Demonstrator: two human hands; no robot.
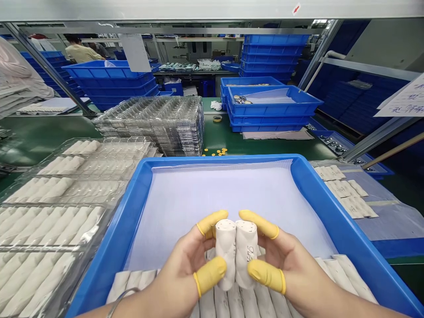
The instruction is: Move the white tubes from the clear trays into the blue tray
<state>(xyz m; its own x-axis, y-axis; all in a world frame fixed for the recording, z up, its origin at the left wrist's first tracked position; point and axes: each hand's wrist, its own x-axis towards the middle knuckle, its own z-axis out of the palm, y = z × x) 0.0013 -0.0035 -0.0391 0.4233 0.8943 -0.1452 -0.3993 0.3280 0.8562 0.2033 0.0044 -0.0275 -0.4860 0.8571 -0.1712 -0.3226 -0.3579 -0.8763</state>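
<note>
My left hand [190, 256] is closed on a white cylindrical roll [225, 249], with thumb and forefinger on its side. My right hand [281, 254] grips a second white roll [245, 269] the same way. Both rolls stand upright side by side, touching or almost so, and small dark specks show on their top ends. Dark writing marks the right roll. Yellow finger cots cover the thumbs and forefingers. Below the hands, a row of similar white rolls [221, 302] lies in a blue tray [218, 161] lined with a pale sheet [218, 190].
At left, clear plastic trays [109, 168] hold more white rolls. Behind them rises a stack of clear trays [155, 117]. Blue bins [274, 108], a tape roll [217, 118] and small yellow pieces [219, 152] are farther back. White rolls [342, 190] lie at right.
</note>
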